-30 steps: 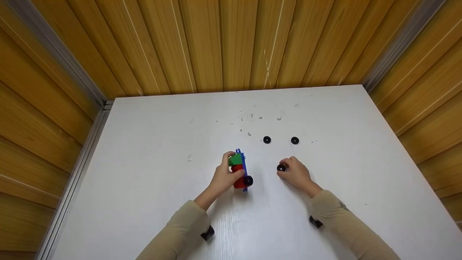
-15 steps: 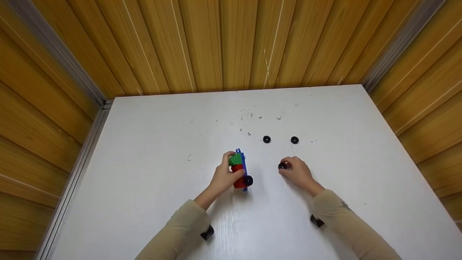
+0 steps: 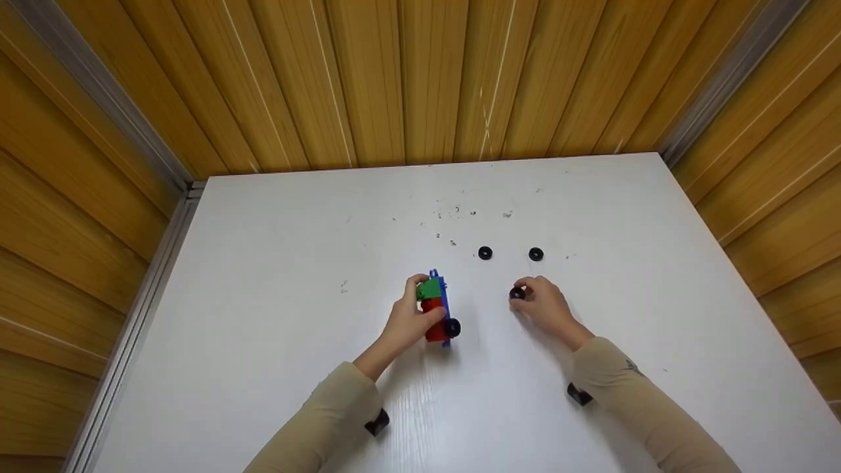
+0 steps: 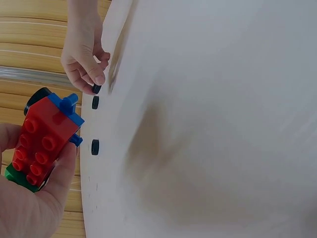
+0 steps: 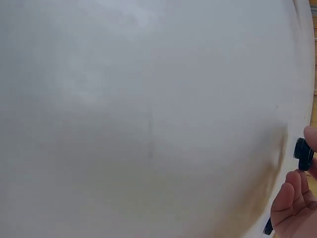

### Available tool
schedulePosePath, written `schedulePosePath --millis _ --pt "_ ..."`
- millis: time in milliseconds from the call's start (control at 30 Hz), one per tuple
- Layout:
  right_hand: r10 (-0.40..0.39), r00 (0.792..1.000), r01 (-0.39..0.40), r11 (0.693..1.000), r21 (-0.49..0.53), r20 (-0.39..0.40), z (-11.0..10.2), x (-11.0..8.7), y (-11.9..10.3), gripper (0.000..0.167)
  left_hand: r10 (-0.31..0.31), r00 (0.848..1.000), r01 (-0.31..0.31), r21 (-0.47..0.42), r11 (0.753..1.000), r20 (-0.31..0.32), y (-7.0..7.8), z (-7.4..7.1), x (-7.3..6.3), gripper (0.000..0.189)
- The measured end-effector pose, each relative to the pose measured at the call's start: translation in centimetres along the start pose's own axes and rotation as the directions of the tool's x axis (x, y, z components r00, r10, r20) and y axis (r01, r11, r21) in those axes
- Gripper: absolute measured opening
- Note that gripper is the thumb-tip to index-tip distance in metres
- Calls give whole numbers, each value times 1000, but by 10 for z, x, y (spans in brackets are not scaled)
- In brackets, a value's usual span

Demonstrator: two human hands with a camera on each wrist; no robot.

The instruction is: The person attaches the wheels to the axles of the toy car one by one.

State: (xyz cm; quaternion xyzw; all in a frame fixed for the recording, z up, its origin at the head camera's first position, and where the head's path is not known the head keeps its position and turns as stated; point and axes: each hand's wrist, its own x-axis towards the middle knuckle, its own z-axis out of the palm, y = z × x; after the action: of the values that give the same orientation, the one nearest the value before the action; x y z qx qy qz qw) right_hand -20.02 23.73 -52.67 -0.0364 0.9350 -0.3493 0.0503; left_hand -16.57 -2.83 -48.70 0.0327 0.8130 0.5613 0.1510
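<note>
My left hand [image 3: 410, 320] grips a toy car [image 3: 433, 322] built of red and green studded bricks on a blue base, tipped on its side. One black wheel [image 3: 452, 328] sits at the near end of the base. In the left wrist view, blue pegs jut from the car [image 4: 49, 130]. To the right, my right hand [image 3: 550, 307] pinches a loose black toy wheel [image 3: 517, 293] between thumb and fingers. The right wrist view shows that wheel [image 5: 303, 153] at its right edge, a narrower hub standing out from it.
Two more black wheels, one on the left [image 3: 485, 253] and one on the right [image 3: 536, 254], lie on the white table [image 3: 276, 263] beyond the hands. Wood-patterned walls [image 3: 427, 85] border the table. A black device shows under each sleeve.
My right hand has shifted slightly away from me and to the right, turning the pinched wheel a little. The left hand and the car stay in place.
</note>
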Motion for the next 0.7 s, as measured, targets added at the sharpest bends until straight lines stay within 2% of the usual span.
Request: schedulePosePath --millis 133,400,533,700 --pt "-1 1000 2 1000 22 -31 -8 4 -5 33 -2 1000 3 -25 1000 9 0 0 0 60" --pt "-74 991 77 997 19 -107 -20 8 -23 32 6 1000 -5 -45 999 12 0 0 0 60" --pt "-107 986 112 993 32 -125 -24 7 -34 32 -2 1000 2 -45 999 11 0 -1 0 60" --pt "-137 981 148 986 82 -135 -26 5 -48 33 24 1000 -23 -48 999 14 4 -2 -3 59"
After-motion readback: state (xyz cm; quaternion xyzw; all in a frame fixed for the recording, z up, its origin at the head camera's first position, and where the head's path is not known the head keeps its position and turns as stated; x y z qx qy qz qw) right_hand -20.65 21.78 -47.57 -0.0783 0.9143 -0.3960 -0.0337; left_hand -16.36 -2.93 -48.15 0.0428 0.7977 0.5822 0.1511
